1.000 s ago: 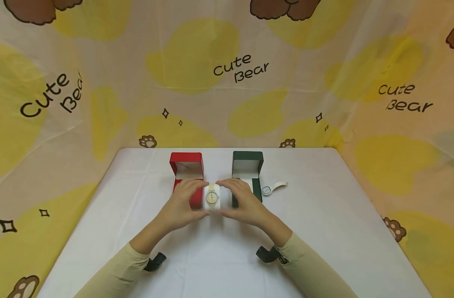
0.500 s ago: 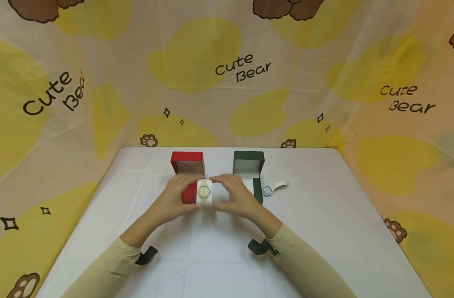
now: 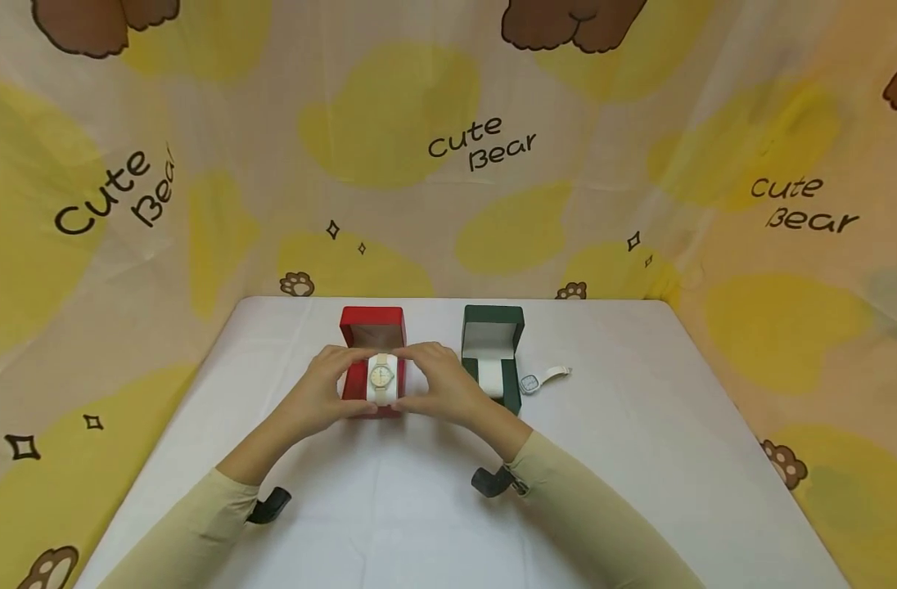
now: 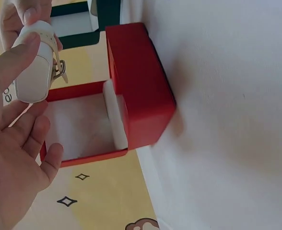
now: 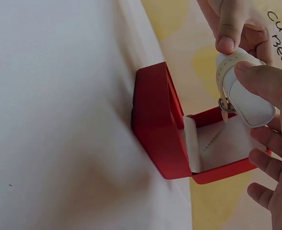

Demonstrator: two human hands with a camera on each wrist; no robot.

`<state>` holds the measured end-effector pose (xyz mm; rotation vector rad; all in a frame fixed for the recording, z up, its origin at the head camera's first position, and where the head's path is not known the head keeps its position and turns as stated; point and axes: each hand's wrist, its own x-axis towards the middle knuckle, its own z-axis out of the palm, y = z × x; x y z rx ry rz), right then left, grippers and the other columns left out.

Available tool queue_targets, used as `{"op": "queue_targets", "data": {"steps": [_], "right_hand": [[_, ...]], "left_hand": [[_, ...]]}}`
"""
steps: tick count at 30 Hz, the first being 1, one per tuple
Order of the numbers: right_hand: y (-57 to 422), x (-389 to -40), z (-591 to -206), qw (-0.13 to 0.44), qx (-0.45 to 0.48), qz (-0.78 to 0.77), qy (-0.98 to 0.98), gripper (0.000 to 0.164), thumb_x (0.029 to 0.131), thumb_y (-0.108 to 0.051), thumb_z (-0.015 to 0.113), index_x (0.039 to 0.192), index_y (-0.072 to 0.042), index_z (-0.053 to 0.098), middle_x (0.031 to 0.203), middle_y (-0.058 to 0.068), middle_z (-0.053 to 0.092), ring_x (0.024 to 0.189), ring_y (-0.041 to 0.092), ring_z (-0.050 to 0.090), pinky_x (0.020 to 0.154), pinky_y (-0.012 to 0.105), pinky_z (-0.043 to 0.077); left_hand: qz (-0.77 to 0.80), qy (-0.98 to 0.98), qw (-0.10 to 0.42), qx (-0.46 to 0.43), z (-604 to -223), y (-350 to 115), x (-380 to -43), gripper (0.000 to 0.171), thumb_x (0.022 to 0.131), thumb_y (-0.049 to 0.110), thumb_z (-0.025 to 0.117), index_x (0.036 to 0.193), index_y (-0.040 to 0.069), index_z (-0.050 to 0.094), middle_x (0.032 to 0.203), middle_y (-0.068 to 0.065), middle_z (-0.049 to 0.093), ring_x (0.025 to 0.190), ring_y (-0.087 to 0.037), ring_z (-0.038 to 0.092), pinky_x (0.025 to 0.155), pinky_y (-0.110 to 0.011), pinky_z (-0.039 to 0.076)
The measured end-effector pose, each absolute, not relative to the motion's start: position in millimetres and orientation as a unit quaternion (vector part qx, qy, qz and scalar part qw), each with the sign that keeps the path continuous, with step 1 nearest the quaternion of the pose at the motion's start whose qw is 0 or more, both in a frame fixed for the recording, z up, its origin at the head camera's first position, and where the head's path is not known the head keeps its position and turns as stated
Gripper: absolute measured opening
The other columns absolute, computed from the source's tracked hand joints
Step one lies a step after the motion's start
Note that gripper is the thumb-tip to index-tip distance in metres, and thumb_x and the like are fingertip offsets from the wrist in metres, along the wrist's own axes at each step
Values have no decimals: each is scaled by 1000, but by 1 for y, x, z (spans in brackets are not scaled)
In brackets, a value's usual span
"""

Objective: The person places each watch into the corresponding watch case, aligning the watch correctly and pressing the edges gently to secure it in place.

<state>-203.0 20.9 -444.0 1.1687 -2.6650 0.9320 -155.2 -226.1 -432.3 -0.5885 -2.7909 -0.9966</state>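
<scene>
A wristwatch (image 3: 381,376) with a cream strap is buckled round a white watch cushion (image 4: 33,79). My left hand (image 3: 317,393) pinches the cushion's left end between thumb and fingers, while my right hand (image 3: 441,383) pinches the other end. Both hold it close over the open red watch box (image 3: 372,316), its dial facing up in the head view. The wrist views show the strap's metal buckle (image 5: 226,105) hanging on the near side and the red box's pale lining. Part of the red box's base is hidden behind the hands and cushion.
To the right stands an open green watch box (image 3: 493,314) with a white cushion (image 3: 490,378) inside. A second watch with a white strap (image 3: 555,374) lies beside it on the white-covered table (image 3: 625,458). A printed curtain (image 3: 389,114) hangs behind the table.
Both hands have carried the cushion with the watch leftward, from between the two boxes to over the red box. The green box's front and inner cushion have come into fuller view.
</scene>
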Motion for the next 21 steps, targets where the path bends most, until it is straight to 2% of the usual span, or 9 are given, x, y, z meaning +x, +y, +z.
{"op": "queue_targets", "data": {"steps": [5, 11, 21], "right_hand": [[12, -207, -446, 28, 377, 281, -882, 75, 83, -44, 84, 145, -16, 55, 141, 0, 62, 135, 20, 51, 117, 46, 35], [1, -212, -445, 40, 368, 253, -894, 72, 83, -44, 83, 143, -15, 56, 138, -1, 64, 132, 19, 54, 115, 45, 39], [-12, -219, -446, 23, 335, 247, -909, 71, 81, -43, 85, 140, -14, 59, 132, 0, 67, 124, 18, 58, 109, 41, 44]], "left_hand": [[-318, -927, 55, -189, -435, -235, -161, 83, 72, 25, 95, 144, 13, 57, 130, -12, 61, 123, -27, 50, 101, -57, 49], [-319, -929, 45, -183, -437, -243, -169, 84, 73, 23, 94, 146, 12, 54, 134, -16, 59, 125, -31, 51, 101, -59, 48], [-306, -935, 16, -177, -442, -252, -184, 86, 75, 22, 93, 149, 12, 52, 136, -19, 56, 127, -34, 50, 102, -60, 48]]}}
